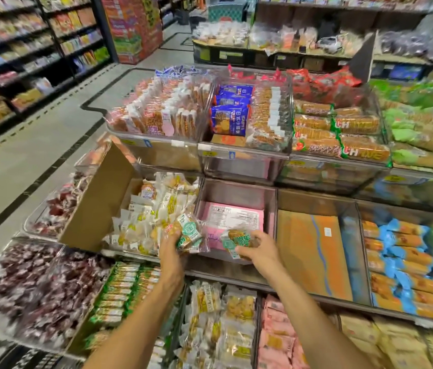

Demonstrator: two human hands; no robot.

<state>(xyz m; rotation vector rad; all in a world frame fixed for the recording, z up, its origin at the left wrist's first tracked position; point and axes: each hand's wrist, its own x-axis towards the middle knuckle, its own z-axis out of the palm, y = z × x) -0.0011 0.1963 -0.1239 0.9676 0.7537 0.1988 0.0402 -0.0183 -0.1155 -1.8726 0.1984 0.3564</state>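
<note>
The left hand (172,245) grips a bunch of green-labelled packets (189,233) beside the open cardboard box (95,206). The right hand (261,249) pinches a single packet (237,240) close by. Both hold them over the front of a clear bin (236,195) where a pink carton (232,217) lies flat.

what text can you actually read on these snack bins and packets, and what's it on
"日式小圆饼" on the blue biscuit packets, last characters unsure.
"H" in white on the green ends of the cracker packs.
Too small to read: the white label on the pink box.
Blurred: the green-labelled pastry packets held in the left hand and right hand.
Blurred: the yellow price tags.
</note>
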